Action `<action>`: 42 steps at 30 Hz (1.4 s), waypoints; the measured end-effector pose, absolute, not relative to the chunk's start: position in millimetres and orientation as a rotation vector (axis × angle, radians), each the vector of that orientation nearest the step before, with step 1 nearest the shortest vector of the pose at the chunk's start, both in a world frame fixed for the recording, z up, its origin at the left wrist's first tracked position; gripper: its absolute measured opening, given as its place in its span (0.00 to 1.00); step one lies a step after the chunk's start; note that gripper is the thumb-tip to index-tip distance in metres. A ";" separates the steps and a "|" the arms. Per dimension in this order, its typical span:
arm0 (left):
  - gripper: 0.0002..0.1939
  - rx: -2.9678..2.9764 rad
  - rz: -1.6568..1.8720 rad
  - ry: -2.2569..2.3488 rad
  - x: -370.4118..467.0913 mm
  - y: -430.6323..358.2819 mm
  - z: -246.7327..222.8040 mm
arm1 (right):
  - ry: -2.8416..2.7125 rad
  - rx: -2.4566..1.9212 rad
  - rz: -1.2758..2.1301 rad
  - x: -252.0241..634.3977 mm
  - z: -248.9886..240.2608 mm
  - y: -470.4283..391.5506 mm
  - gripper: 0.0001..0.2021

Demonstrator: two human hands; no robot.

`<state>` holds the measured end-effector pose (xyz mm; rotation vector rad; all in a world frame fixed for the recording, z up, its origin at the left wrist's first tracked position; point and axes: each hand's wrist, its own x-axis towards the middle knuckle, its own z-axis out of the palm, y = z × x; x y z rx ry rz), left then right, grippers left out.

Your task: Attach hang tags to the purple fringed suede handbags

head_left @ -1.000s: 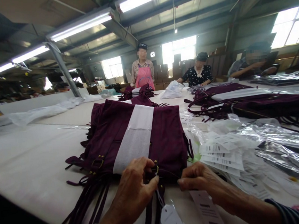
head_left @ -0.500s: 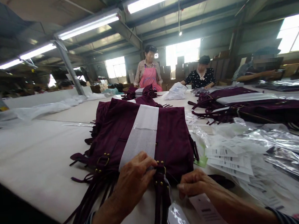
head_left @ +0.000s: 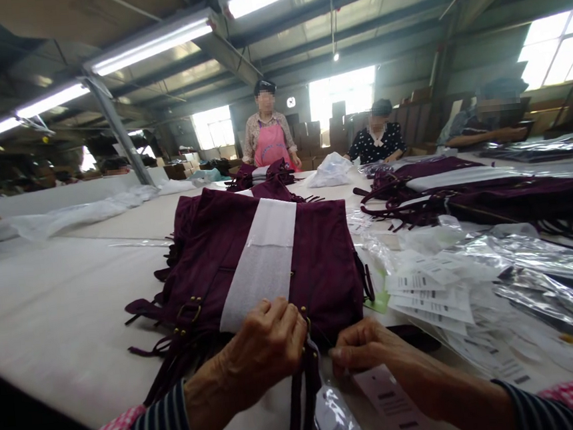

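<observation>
A dark purple bag [head_left: 320,259] with a white paper band [head_left: 269,243] lies on the table in front of me. My left hand [head_left: 272,340] is closed on the bag's strap [head_left: 307,367] near the brass studs, below the band. To its right, my right hand [head_left: 363,349] has its thumb and fingers pinched together; what they hold is too small to make out. A plastic-covered tag [head_left: 337,418] hangs beside the strap between the hands. A white printed label [head_left: 390,400] lies under my right hand.
Printed labels [head_left: 428,289] and clear plastic bags [head_left: 564,291] spread over the right side. More purple bags [head_left: 465,192] are stacked behind them. Other people are across the white table [head_left: 72,287], one in a pink apron [head_left: 270,146]. Plastic sheeting [head_left: 66,214] lies far left.
My left hand has closed further around the strap and turned its knuckles up. My right hand stays pinched, slightly nearer the strap. The whole view has shifted a little.
</observation>
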<state>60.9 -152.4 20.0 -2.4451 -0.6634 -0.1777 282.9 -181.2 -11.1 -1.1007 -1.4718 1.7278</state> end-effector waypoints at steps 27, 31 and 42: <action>0.15 -2.741 -1.187 -2.299 60.6 -185.4 3.5 | -1.144 -1.205 1.780 300.5 -30.0 -202.2 0.12; 0.12 -2.726 -1.227 -2.285 60.4 -177.6 5.1 | -1.266 -1.107 1.803 292.4 -28.5 -191.3 0.13; 0.15 -2.703 -1.251 -2.324 61.5 -160.4 16.1 | -1.410 -1.069 1.790 272.8 -21.9 -176.4 0.14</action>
